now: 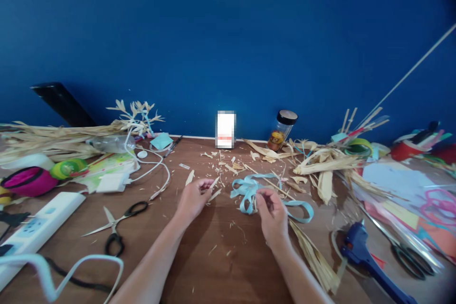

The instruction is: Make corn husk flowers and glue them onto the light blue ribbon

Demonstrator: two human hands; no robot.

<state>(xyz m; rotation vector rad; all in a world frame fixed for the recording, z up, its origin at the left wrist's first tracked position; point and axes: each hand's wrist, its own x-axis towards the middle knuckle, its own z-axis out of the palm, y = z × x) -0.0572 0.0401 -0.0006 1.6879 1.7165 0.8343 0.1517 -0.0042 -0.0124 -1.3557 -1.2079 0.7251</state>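
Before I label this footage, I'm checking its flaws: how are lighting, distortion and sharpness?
Head view, glare: the lit screen is mostly blown-out white and pixelated; head view, lighting: the blue wall darkens toward the top right corner; head view, distortion: the power strip looks stretched at the left edge; head view, sharpness: the red pen cup looks softer than the blue ribbon.

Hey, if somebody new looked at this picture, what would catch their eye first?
Probably the glowing white screen at the far middle of the brown table, bright against the deep blue wall. Next might come the curling light-blue ribbon by the right hand, just right of center. The blue glue gun at the near right and the open scissors at the near left also stand out.
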